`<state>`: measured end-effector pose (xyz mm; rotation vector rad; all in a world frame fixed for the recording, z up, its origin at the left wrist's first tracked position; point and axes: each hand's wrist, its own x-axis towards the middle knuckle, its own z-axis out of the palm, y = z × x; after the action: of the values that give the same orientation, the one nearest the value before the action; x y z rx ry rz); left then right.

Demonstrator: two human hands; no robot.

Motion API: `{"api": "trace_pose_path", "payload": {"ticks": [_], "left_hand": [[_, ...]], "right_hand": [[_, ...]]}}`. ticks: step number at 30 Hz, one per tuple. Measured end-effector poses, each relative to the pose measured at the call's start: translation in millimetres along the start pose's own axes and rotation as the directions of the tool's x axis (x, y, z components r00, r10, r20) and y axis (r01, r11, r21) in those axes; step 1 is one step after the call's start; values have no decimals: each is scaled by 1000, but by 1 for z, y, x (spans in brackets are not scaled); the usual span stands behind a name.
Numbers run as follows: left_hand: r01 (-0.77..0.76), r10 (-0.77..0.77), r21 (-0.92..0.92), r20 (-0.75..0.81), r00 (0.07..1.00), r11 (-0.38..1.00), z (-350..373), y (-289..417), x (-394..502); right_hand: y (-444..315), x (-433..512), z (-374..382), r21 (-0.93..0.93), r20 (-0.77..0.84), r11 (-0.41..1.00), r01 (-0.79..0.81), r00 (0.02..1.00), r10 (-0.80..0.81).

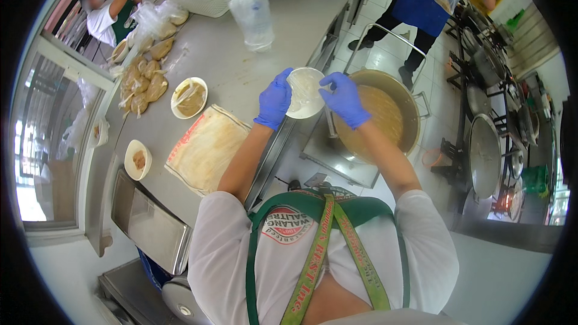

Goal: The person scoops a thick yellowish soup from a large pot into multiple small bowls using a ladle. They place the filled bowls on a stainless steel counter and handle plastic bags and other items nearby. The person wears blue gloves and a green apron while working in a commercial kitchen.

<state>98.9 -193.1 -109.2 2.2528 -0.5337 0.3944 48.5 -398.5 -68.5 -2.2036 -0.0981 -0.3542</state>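
A white bowl, its inside covered with what looks like clear plastic film or a bag, is held up between my hands. My left hand, in a blue glove, grips its left rim. Close to the right rim is my gloved right hand, thumb and fingers curved apart; whether it pinches the plastic I cannot tell. Below and to the right stands a large metal pot of brown broth. On the steel counter are a bowl of brown sauce, a folded cloth and a small bowl with brown residue.
Tied bags of brown sauce lie at the counter's far left, near a white basket and a clear plastic pack. One co-worker stands beyond the pot's cart; another is at upper left. Stoves with pans line the right.
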Motion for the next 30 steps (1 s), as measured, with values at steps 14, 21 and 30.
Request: {"api": "trace_pose_path", "payload": {"ticks": [14, 21, 30], "left_hand": [[402, -427, -463, 53, 903, 790, 23, -28, -5], [561, -660, -445, -95, 745, 698, -3, -150, -27], [637, -732, -580, 100, 674, 508, -30, -155, -18]], "right_hand": [[220, -200, -179, -838, 367, 462, -290, 326, 871], [222, -214, -148, -640, -117, 600, -480, 833, 540], [263, -229, -125, -635, 30, 671, -382, 856, 516]]}}
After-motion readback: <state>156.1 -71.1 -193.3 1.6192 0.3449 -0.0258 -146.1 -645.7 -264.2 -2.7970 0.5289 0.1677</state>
